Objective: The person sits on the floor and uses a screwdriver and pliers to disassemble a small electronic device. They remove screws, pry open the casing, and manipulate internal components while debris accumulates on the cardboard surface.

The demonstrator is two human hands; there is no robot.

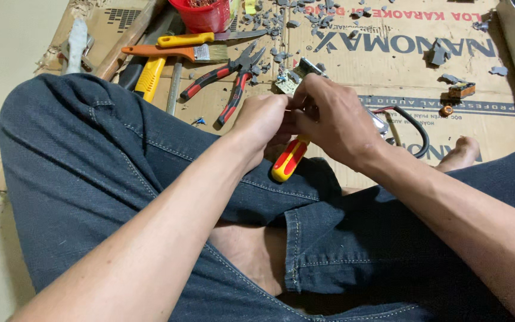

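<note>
A red-and-yellow-handled screwdriver (289, 158) juts below the two hands, its tip hidden between them, apparently so it can bear on a small metal part (305, 68) with a black cable (415, 128) held just above the lap. The left hand (261, 121) is curled closed around the tool's upper end; the right hand (335, 119) is closed over the part, fingers pressed on it to steady it. Just beyond the left hand lie red-handled pliers (227, 83), an orange-handled paintbrush (174, 52) and a red cup (201, 15) on a flattened cardboard sheet (388, 65) strewn with grey chips (305, 18), all within easy reach.
</note>
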